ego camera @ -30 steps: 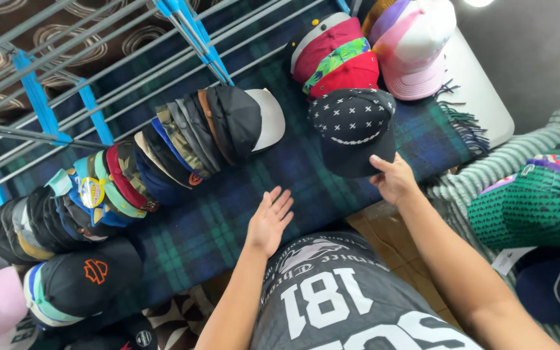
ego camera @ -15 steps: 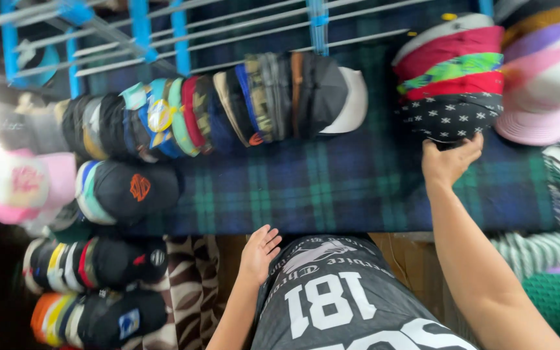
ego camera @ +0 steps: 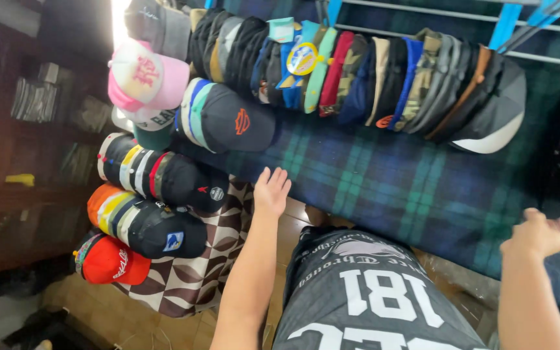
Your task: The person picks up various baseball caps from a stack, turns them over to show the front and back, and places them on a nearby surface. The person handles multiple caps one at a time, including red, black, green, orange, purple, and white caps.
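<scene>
My left hand (ego camera: 271,189) is flat with fingers spread, at the edge of the dark blue-green plaid cloth (ego camera: 384,185) where it meets a brown checkered cloth (ego camera: 196,272). It holds nothing and lies just below a black cap with an orange emblem (ego camera: 228,120). My right hand (ego camera: 542,233) hovers over the plaid cloth at the right, fingers loosely curled, empty. A long row of stacked caps (ego camera: 358,74) lies along the cloth's far side.
Stacks of black caps (ego camera: 160,178) (ego camera: 147,223), a red cap (ego camera: 108,259) and a pink and white cap (ego camera: 147,78) lie at the left. A blue and white wire rack (ego camera: 507,23) stands behind. Dark shelves (ego camera: 27,129) fill the far left.
My view has swung left. My right hand has come off the star-patterned cap stack and drawn back. My left hand stays on the cloth edge, now by the checkered cloth.
</scene>
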